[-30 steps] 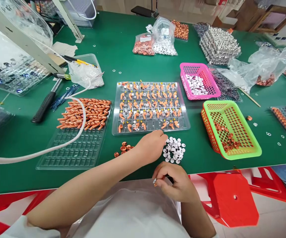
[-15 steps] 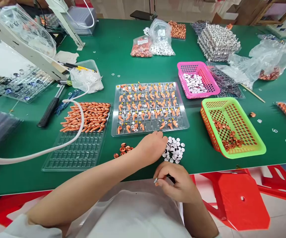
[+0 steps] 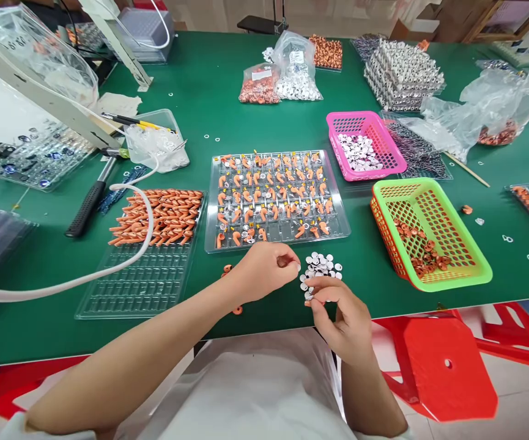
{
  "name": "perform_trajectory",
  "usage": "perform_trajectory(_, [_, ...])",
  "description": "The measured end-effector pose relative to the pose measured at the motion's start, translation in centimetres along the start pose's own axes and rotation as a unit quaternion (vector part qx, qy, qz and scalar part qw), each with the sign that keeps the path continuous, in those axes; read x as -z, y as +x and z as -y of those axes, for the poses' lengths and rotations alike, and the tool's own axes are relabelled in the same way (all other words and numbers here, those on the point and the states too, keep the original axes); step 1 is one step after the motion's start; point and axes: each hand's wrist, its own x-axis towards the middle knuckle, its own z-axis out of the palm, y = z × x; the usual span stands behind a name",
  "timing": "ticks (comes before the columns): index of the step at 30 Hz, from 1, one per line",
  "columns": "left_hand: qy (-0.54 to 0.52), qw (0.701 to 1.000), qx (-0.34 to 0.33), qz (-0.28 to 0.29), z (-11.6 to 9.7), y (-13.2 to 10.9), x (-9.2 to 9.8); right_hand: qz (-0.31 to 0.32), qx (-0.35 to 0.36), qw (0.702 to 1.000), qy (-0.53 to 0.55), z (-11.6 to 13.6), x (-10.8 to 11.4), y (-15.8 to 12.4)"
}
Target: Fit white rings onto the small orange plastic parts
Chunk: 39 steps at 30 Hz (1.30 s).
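Note:
My left hand point(image 3: 266, 269) is closed in a pinch just left of a pile of white discs point(image 3: 323, 266), a small white disc point(image 3: 298, 267) showing at its fingertips. At the near side of that pile, my right hand point(image 3: 344, 318) pinches a small silvery and orange part point(image 3: 309, 299), too small to make out fully. Beyond both hands lies a clear plastic tray point(image 3: 277, 235) with rows of curved orange pieces with yellow tips. A few small orange-brown rings point(image 3: 237, 310) lie beside my left forearm, which partly hides them.
To the right stand a green basket point(image 3: 468, 247) of orange-brown rings and a pink basket point(image 3: 395, 165) of white discs. At left, a white cable point(image 3: 85, 278) loops over a tray of orange pieces point(image 3: 158, 214); a hammer point(image 3: 90, 205) lies beyond. A red stool point(image 3: 447, 366) stands below the table.
My left hand has drawn back slightly leftward from the white discs, its pinch now visible. My right hand has moved forward and rightward to the pile's near edge, still holding the small part.

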Motion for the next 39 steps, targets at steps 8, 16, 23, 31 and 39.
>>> perform_trajectory(8, [-0.258, 0.952, 0.162, 0.040, -0.3, -3.0, 1.6, 0.091, 0.130, 0.981, -0.115, 0.2, -1.6, 0.8])
perform_trajectory(16, [-0.337, 0.937, 0.093, 0.004, 1.2, -5.6, 1.9, 0.047, 0.081, 0.993, -0.069, 1.5, -3.4, 1.5])
perform_trajectory(23, [-0.341, 0.936, 0.063, -0.057, 2.4, -6.6, 0.9, 0.028, 0.055, 0.998, -0.034, 2.0, -4.9, 1.1])
perform_trajectory(31, [-0.354, 0.929, 0.070, -0.086, 3.3, -7.2, 0.6, 0.063, 0.040, 0.997, -0.010, 2.0, -5.2, 1.5])
perform_trajectory(39, [-0.288, 0.953, 0.042, -0.090, 4.0, -7.6, 0.5, 0.072, -0.120, 0.986, 0.093, 2.2, -4.7, 1.8])
